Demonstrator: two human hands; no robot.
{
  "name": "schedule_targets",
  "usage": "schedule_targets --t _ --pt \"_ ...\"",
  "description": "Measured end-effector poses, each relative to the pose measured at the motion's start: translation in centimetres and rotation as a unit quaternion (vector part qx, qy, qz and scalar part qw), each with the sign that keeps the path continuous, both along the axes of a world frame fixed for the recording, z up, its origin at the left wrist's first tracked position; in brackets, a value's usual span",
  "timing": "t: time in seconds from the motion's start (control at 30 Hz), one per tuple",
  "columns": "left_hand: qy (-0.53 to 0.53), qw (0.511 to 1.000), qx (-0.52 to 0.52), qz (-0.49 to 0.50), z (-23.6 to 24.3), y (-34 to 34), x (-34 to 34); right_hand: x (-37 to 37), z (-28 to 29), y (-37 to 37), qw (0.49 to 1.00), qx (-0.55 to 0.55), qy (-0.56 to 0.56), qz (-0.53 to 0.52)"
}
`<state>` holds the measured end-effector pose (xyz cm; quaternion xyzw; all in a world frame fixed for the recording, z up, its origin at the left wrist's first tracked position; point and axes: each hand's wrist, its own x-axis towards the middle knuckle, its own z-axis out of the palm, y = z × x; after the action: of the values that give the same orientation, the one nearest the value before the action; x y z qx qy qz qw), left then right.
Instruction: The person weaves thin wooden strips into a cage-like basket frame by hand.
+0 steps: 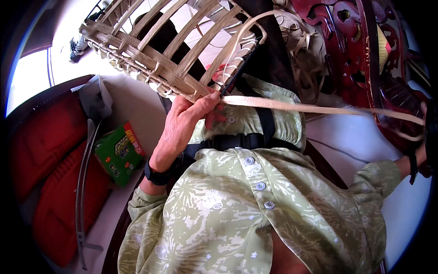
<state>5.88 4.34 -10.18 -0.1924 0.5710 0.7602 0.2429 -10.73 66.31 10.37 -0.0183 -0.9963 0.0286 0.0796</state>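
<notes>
A woven panel (pixel 175 68) of wide tan strips crosses a dark frame in front of my lap, its edge bound with pale cord. My left hand (pixel 182 116) grips the panel's near corner, thumb and fingers pinched around it. From that corner a long pale flat strip (pixel 292 106) runs taut to the right. Its far end reaches my right hand (pixel 421 153), which shows only partly at the right rim and looks closed on the strip. Some of its fingers are cut off by the dark edge. Another length of strip loops above the panel's right edge.
At right stands dark red carved wooden furniture (pixel 372 68). Loose strips (pixel 303 50) lie heaped beside it. To the left are a red chair-like piece (pixel 68 196), a green and red box (pixel 119 153) and a thin metal rod (pixel 84 192) with a grey head.
</notes>
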Motion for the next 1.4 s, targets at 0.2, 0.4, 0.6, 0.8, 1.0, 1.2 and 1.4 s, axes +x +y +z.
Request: schedule_targets --t 0.2,0.4,0.6,0.8,1.0,1.2,1.4 --pt "-0.016 1.000 -0.013 -0.001 0.7 0.3 -0.7 2.1 -14.8 -24.3 0.925 -0.298 -0.232 0.053" --pt "-0.011 1.000 -0.025 -0.003 0.0 0.2 -0.1 7.5 -25.8 -40.1 0.708 -0.402 -0.507 0.284" --pt "-0.029 0.999 -0.027 0.010 0.5 0.6 -0.4 6.2 -22.1 -37.7 0.604 -0.496 -0.550 0.297" --pt "-0.022 1.000 -0.004 0.022 1.0 0.4 -0.7 0.5 -15.2 -23.6 0.683 -0.724 -0.099 -0.001" --pt "-0.018 1.000 -0.017 -0.011 0.1 0.1 -0.4 -0.8 -7.7 9.1 0.743 -0.578 0.337 -0.027" --pt "-0.011 1.000 0.021 0.015 0.3 0.1 -0.1 0.6 -7.1 0.0 0.906 -0.176 0.332 -0.193" --pt "-0.013 1.000 -0.005 0.005 0.0 0.4 -0.1 3.8 -15.4 -31.1 0.897 -0.384 -0.178 0.124"
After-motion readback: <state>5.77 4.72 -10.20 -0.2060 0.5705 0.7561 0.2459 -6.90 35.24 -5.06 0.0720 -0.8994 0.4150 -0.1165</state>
